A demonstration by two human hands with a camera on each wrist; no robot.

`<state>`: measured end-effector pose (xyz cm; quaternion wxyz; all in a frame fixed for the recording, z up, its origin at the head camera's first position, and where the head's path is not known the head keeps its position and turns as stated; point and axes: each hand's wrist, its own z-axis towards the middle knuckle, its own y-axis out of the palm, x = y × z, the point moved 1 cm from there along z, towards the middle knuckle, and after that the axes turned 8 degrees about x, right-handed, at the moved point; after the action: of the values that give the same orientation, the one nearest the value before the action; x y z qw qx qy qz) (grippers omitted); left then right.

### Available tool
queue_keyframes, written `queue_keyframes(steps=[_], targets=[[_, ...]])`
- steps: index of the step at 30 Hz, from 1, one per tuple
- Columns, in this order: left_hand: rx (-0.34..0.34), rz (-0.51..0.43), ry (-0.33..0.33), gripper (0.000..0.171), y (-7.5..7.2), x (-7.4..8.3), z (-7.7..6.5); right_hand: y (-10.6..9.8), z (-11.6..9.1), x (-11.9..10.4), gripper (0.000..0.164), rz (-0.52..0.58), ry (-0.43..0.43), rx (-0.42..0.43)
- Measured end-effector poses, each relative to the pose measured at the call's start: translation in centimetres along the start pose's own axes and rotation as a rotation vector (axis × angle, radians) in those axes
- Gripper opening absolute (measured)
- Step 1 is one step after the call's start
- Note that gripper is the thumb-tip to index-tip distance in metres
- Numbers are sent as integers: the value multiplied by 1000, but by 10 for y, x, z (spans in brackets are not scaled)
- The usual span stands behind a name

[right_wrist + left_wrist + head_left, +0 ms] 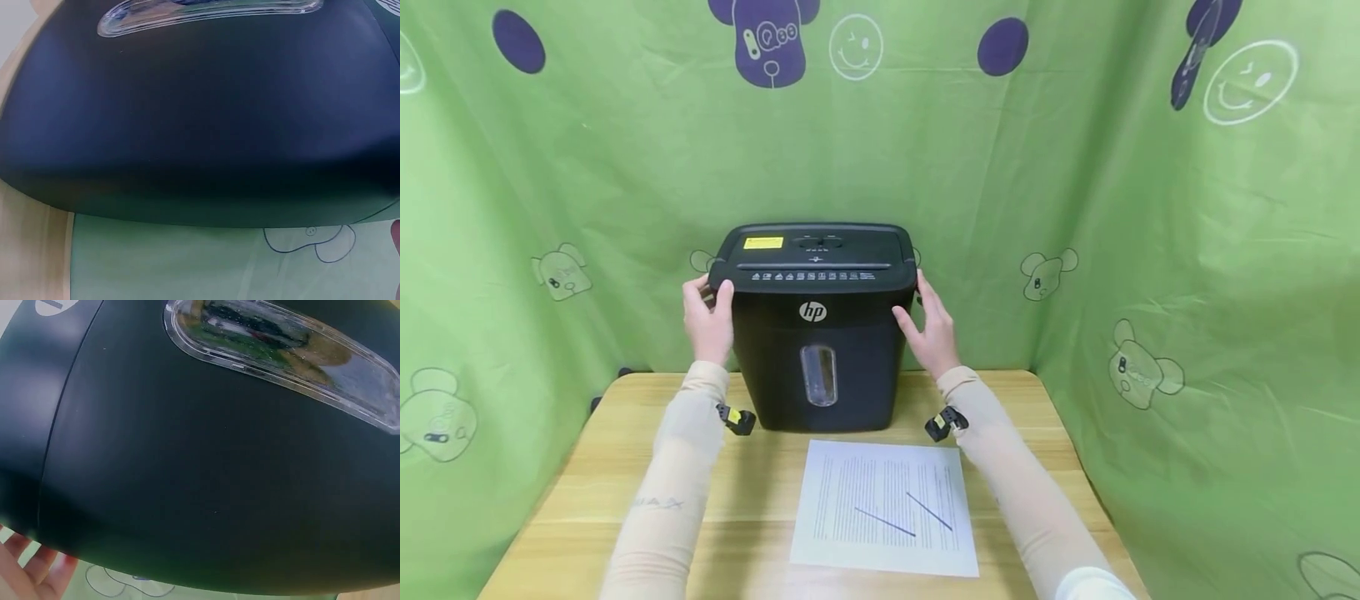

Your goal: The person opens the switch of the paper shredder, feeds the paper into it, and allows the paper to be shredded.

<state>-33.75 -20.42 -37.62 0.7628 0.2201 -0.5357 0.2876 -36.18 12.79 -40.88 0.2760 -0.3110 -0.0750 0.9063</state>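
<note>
A black HP paper shredder [857,358] stands upright at the back of the table, its clear oval window [820,377] facing me. My left hand [709,323] grips its upper left side just under the lid, thumb at the front corner and fingers round the side. On the opposite side my right hand [931,332] holds the upper right edge, thumb toward the front, fingertips partly hidden behind the rim. In the left wrist view, fingers [53,572] touch the shredder's side. The right wrist view is mostly filled by the black shredder body [206,119].
A printed sheet of paper [880,467] with two dark pen strokes lies on the wooden table [752,500] in front of the shredder. Green patterned curtains [887,142] hang close behind and along both sides. A yellow label [763,243] sits on the shredder's lid.
</note>
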Motion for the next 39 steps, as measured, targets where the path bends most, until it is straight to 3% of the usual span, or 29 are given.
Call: queue_keyframes(steps=[10, 18, 24, 27, 31, 39], targets=[[56, -75, 7, 39, 8, -7, -1, -7, 26, -5, 44, 91, -52, 89], [94, -120, 34, 37, 13, -11, -4, -16, 79, -37, 44, 65, -148, 115], [116, -138, 33, 37, 15, -9, -4, -5, 122, -67, 37, 67, -203, 118], [125, -149, 23, 37, 17, -10, -3, 6, 140, -82, 33, 42, -149, 65], [132, -155, 15, 39, 18, -11, -2, 24, 158, -97, 32, -32, -24, -69], [146, -144, 38, 38, 18, -15, -1, 58, 173, -110, 35, -204, 121, -325]])
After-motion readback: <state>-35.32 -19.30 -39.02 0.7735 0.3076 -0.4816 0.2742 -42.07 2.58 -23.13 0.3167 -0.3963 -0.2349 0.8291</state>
